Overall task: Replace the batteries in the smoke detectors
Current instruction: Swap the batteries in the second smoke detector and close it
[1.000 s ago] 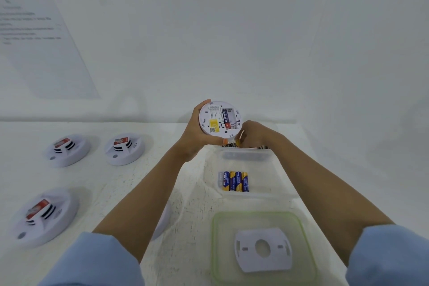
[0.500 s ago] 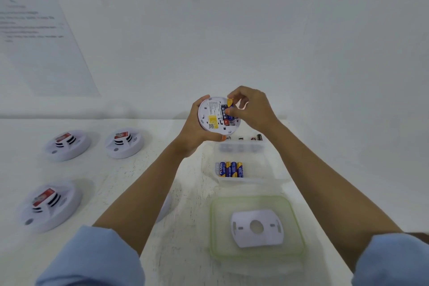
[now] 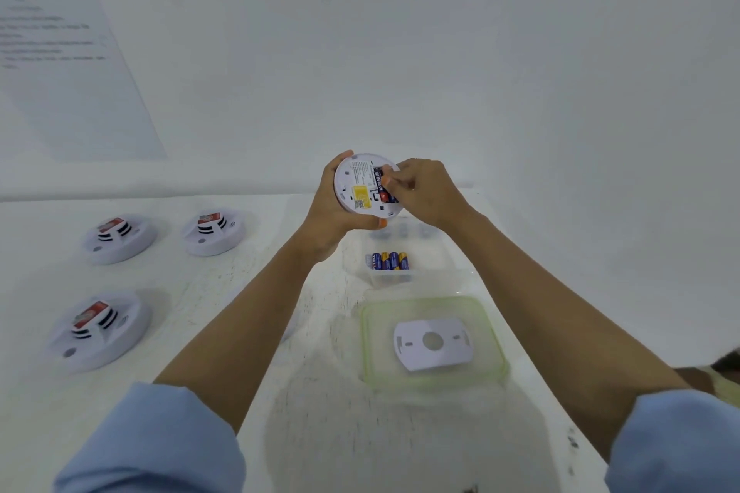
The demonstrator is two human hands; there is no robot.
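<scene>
Smoke detector (image 3: 357, 185) held above bench (image 3: 320, 412), back showing, clasped round rim by left hand (image 3: 332, 220); right hand (image 3: 424, 192) pinching battery (image 3: 379, 181) at its compartment; likely light, rigid, smooth plastic; rim grip safest.

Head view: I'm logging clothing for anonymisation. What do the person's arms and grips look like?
Both arms wear light blue sleeves. The left sleeve and the right sleeve end near the elbows and leave the forearms bare. The left grip and the right grip are bare, with no gloves. No ring, watch or bracelet shows, and no markings show on the sleeves.
</scene>
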